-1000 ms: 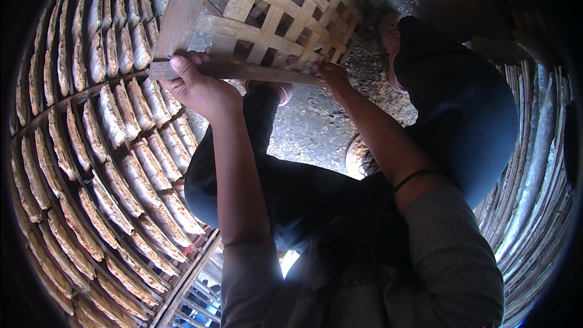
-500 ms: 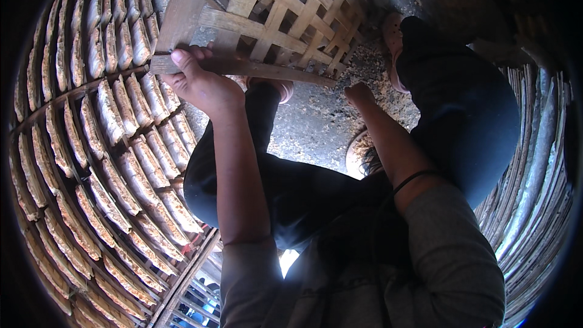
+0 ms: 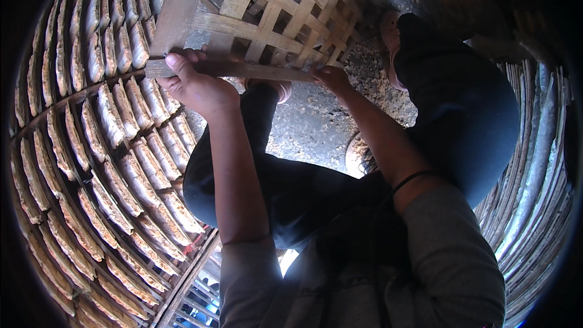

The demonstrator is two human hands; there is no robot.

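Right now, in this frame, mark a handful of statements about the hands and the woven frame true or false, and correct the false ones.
1. The left hand grips the near edge strip of the woven bamboo lattice. True.
2. The right hand rests on the person's knee. False: it touches the same edge strip of the lattice, further right.
3. Rows of flat pale pieces lie on a rack to the person's left. True.
4. The lattice is a solid board without gaps. False: it is an open weave, with square holes between the strips.
5. A dark band circles the right forearm. True.
6. Both hands hold a knife. False: no knife shows; the hands are on the lattice.
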